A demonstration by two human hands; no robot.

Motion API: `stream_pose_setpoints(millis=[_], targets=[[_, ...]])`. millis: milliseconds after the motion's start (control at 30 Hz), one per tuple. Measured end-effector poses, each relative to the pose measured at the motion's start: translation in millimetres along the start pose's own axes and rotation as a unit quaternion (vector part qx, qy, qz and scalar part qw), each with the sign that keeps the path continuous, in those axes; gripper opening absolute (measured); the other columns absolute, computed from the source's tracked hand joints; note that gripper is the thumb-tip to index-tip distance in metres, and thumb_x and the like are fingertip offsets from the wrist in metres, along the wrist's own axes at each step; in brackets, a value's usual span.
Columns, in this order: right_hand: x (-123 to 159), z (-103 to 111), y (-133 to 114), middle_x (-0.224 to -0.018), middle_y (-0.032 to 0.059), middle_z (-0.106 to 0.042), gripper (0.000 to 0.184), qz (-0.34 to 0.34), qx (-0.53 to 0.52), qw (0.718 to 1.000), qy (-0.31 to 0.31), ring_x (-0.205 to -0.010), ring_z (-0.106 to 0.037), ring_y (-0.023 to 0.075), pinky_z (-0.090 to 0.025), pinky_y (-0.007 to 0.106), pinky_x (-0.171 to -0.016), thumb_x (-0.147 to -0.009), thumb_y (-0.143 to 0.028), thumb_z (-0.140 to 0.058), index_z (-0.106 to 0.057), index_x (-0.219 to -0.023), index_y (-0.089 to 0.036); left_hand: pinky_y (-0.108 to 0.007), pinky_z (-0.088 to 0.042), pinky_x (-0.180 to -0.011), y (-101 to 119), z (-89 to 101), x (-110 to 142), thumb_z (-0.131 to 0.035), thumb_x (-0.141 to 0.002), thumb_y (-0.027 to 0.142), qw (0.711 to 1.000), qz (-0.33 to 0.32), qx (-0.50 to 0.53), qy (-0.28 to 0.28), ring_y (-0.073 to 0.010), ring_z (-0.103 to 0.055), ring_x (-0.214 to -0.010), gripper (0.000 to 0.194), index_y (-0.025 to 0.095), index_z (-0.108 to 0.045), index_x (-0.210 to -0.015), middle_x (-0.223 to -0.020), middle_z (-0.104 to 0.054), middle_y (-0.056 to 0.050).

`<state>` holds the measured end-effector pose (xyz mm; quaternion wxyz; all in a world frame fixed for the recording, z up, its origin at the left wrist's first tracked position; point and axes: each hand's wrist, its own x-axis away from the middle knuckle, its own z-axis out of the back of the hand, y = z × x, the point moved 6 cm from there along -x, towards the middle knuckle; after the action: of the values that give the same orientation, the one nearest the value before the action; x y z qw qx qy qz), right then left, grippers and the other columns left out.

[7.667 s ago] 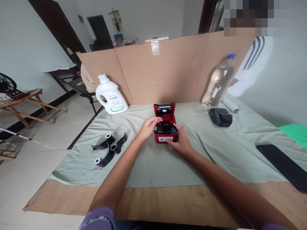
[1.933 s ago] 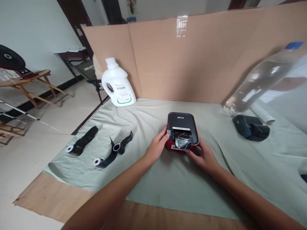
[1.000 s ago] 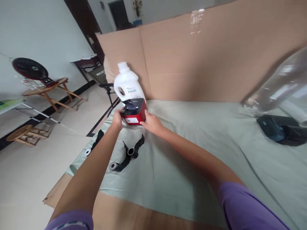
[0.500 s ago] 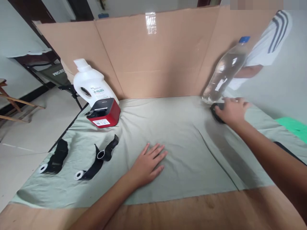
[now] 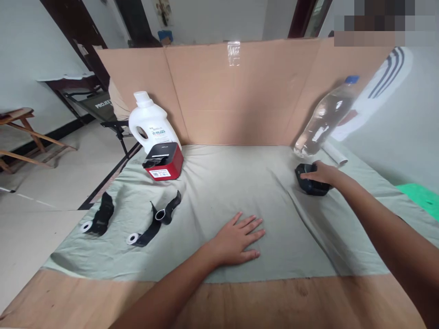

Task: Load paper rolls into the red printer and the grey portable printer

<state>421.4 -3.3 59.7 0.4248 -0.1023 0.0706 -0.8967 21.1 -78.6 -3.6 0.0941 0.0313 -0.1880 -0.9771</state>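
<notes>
In muted indoor light, a cardboard panel [image 5: 206, 91] was softly shadowed, clear tape [image 5: 233, 53] was flecked with glare, and edges were stretched.

The left hand [image 5: 236, 242] lies flat, fingers [image 5: 253, 225] spread — right arm [image 5: 379, 223] outstretched.

A white plastic handled jug [image 5: 154, 119] stands far left before a brown cardboard panel [image 5: 240, 98]; far right, a clear blue-capped plastic bottle [image 5: 324, 121] is near a white tube [image 5: 336, 153]; left, a wooden stool [image 5: 25, 124].

It appears to be a room of a home, with a wooden stool [image 5: 17, 115], a folding chair [image 5: 99, 107] and a wall hanging [image 5: 163, 11].
</notes>
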Motion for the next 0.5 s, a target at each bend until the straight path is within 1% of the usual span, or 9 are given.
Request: stream_pose_setpoints(millis=[33,67,133,200,300,367,400,467,500], targets=[[18,-5,-19,-0.110,0.0302,-0.069,0.070,0.018,-0.002,1.000,-0.007,-0.100,-0.071,0.0433,-0.051,0.048,-0.074,-0.076,-0.057,-0.074,-0.061,-0.126,-0.010,-0.053,-0.003,-0.128,0,0.2,0,-0.031,-0.103,0.060,1.000,-0.001,0.006,0.001,-0.0233,-0.014,-0.158,0.068,0.024,-0.028,-0.160,-0.169,-0.016,-0.008],[36,-10,-41,-0.108,0.0285,-0.070,0.068,0.055,-0.004,0.998,-0.010,-0.100,-0.071,0.0422,-0.051,0.047,-0.075,-0.078,-0.058,-0.072,-0.061,-0.125,-0.011,-0.052,-0.002,-0.128,-1,0.4,1,-0.031,-0.103,0.060,1.000,-0.001,0.010,0.002,-0.0225,-0.014,-0.158,0.067,0.024,-0.029,-0.160,-0.169,-0.016,-0.008],[74,-22,-83,-0.104,0.0240,-0.070,0.068,0.103,-0.002,0.994,-0.025,-0.097,-0.071,0.0394,-0.051,0.045,-0.076,-0.079,-0.061,-0.069,-0.060,-0.125,-0.013,-0.051,-0.002,-0.128,-1,0.7,2,-0.031,-0.103,0.059,1.000,-0.002,0.012,0.005,-0.0219,-0.013,-0.158,0.066,0.024,-0.030,-0.159,-0.169,-0.018,-0.008],[109,-34,-122,-0.104,0.0207,-0.070,0.072,0.122,0.020,0.992,-0.038,-0.095,-0.071,0.0380,-0.053,0.044,-0.075,-0.076,-0.064,-0.070,-0.057,-0.127,-0.015,-0.051,-0.003,-0.128,-2,0.4,3,-0.033,-0.103,0.059,1.000,-0.002,0.010,0.009,-0.0220,-0.015,-0.157,0.066,0.024,-0.031,-0.159,-0.169,-0.020,-0.009],[149,-43,-174,-0.112,0.0222,-0.066,0.070,0.119,0.053,0.991,-0.016,-0.099,-0.068,0.0377,-0.053,0.043,-0.078,-0.078,-0.064,-0.067,-0.054,-0.127,-0.016,-0.051,-0.008,-0.127,0,-2.1,6,-0.036,-0.102,0.057,1.000,-0.007,0.011,0.010,-0.0232,-0.019,-0.157,0.066,0.022,-0.033,-0.158,-0.168,-0.023,-0.009],[165,-48,-200,-0.114,0.0233,-0.064,0.068,0.123,0.055,0.991,-0.008,-0.101,-0.067,0.0376,-0.053,0.043,-0.080,-0.080,-0.061,-0.067,-0.053,-0.128,-0.015,-0.051,-0.010,-0.127,0,-4.5,7,-0.038,-0.102,0.056,1.000,-0.012,0.013,0.012,-0.0241,-0.021,-0.156,0.065,0.021,-0.036,-0.156,-0.167,-0.025,-0.010],[170,-50,-210,-0.114,0.0240,-0.063,0.068,0.124,0.052,0.991,-0.003,-0.101,-0.067,0.0380,-0.053,0.043,-0.080,-0.080,-0.060,-0.067,-0.053,-0.129,-0.014,-0.052,-0.011,-0.127,0,-5.5,8,-0.040,-0.102,0.056,1.000,-0.014,0.015,0.015,-0.0245,-0.022,-0.156,0.064,0.021,-0.038,-0.156,-0.167,-0.027,-0.009],[178,-54,-218,-0.118,0.0259,-0.060,0.074,0.124,0.042,0.991,0.004,-0.100,-0.068,0.0392,-0.053,0.045,-0.081,-0.081,-0.059,-0.066,-0.050,-0.136,-0.013,-0.052,-0.013,-0.127,-2,-5.7,7,-0.043,-0.101,0.055,0.999,-0.019,0.018,0.025,-0.0249,-0.025,-0.155,0.063,0.021,-0.042,-0.154,-0.165,-0.030,-0.009],[181,-56,-217,-0.120,0.0268,-0.059,0.079,0.126,0.036,0.991,0.004,-0.099,-0.069,0.0398,-0.053,0.046,-0.081,-0.081,-0.061,-0.065,-0.046,-0.142,-0.013,-0.051,-0.014,-0.127,-4,-4.5,6,-0.045,-0.100,0.054,0.999,-0.021,0.022,0.032,-0.0251,-0.028,-0.154,0.062,0.022,-0.044,-0.153,-0.165,-0.032,-0.009]])
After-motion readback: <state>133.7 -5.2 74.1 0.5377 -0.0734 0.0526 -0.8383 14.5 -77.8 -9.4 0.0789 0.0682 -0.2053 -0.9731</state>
